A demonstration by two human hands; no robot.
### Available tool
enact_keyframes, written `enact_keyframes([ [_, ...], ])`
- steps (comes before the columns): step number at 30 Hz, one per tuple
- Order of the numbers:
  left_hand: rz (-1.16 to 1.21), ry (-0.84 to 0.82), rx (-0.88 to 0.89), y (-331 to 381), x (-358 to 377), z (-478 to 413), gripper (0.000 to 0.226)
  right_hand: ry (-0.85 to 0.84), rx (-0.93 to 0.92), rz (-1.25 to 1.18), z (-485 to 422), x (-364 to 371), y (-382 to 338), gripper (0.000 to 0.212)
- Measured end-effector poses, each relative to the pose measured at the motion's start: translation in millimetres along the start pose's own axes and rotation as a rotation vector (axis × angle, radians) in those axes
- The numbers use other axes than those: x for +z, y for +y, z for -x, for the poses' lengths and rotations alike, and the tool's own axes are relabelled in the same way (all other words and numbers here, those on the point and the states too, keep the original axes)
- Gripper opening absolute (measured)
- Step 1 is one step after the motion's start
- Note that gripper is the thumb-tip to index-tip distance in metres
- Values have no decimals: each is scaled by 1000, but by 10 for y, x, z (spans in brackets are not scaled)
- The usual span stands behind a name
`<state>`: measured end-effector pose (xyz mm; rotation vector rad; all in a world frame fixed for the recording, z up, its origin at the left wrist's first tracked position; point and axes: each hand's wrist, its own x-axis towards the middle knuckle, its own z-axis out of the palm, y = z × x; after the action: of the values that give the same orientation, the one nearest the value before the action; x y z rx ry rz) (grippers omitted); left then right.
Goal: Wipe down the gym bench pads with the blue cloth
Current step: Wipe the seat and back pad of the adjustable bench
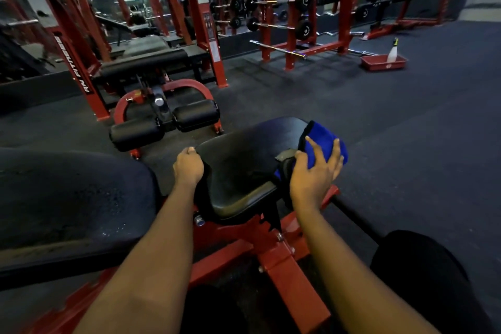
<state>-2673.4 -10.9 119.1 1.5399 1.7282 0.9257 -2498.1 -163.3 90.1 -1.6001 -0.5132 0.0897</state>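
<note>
Our two bare forearms reach forward over the red-painted steel bench frame (292, 287), whose square tubes cross beneath them. Our left hand (188, 168) curls its fingers round the left edge of the small black vinyl seat pad (244, 168) and grips it, knuckles turned up. Our right hand (315, 172) lies on the folded blue microfibre cloth (325, 142), fingers straight and spread, thumb set apart, pressing the cloth against the right edge of that same seat pad; the cloth drapes over the edge, and a scrap of blue shows under the heel of the palm. Close on our left sits the large black back pad (67, 203), its surface speckled with fine pale flecks; whether droplets or dust we cannot tell. Beyond the seat pad, two black cylindrical foam rollers (138, 133) sit side by side on a curved red bar. Dark rubber floor (406, 130) spreads to the right, and well apart on it stands a shallow red plastic tray (376, 64) with a white spray bottle (393, 51) upright inside. Tall red racks (291, 22) loaded with barbells line the far wall of the gym.
</note>
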Motion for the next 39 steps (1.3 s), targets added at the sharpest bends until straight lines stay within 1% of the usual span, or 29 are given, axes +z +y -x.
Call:
enact_keyframes([
  [1, -5, -5, -4, -2, -2, -12, 41, 32, -16, -9, 168, 55, -17, 39],
  [3, -14, -17, -3, -12, -11, -37, 42, 43, -100, 6, 611, 188, -92, 43],
  [5, -22, -30, 3, -19, -14, -44, 42, -38, -179, 73, 1110, 280, -179, 46],
  [7, -31, -46, 11, -34, -28, -59, 42, -113, -216, 166, 1369, 303, -230, 49],
  [9, -29, -68, 10, -60, -41, -74, 42, -166, -239, 319, 1201, 238, -230, 49],
  [12, -30, -79, 23, -75, -36, -114, 42, -298, -262, 619, 486, 86, -290, 47],
  [16, 13, -61, 6, -72, -27, -95, 42, -654, -216, 896, -578, 114, -497, 50],
  [18, 42, -43, -8, -67, -28, -94, 42, -817, -212, 985, -871, 300, -580, 51],
  [20, 65, -28, -15, -72, -11, -77, 41, -917, -315, 1039, -853, 518, -622, 50],
  [23, 82, -22, -21, -67, -27, -59, 40, -1039, -563, 998, -460, 631, -722, 48],
  [26, 62, -25, -30, -91, -30, -89, 39, -1028, -771, 875, -55, 253, -664, 50],
  [27, 54, -26, -31, -93, -22, -96, 39, -997, -795, 822, 2, 68, -617, 52],
  [29, 33, -29, -27, -103, -19, -110, 41, -887, -746, 764, -160, -194, -476, 57],
  [31, 26, -24, -16, -101, -10, -114, 41, -754, -605, 764, -595, -292, -333, 54],
  [33, 24, -11, -12, -93, -8, -104, 40, -737, -422, 748, -1009, -266, -302, 45],
  [34, 21, -8, -13, -90, -4, -98, 40, -739, -375, 764, -1109, -217, -308, 43],
  [36, 17, 5, -15, -93, 9, -98, 39, -714, -395, 883, -1064, -51, -332, 44],
  [37, 9, 5, -19, -87, 27, -79, 39, -702, -452, 926, -935, 2, -356, 44],
  [39, -3, -3, -41, -77, 8, -101, 40, -735, -574, 922, -541, 96, -441, 45],
])
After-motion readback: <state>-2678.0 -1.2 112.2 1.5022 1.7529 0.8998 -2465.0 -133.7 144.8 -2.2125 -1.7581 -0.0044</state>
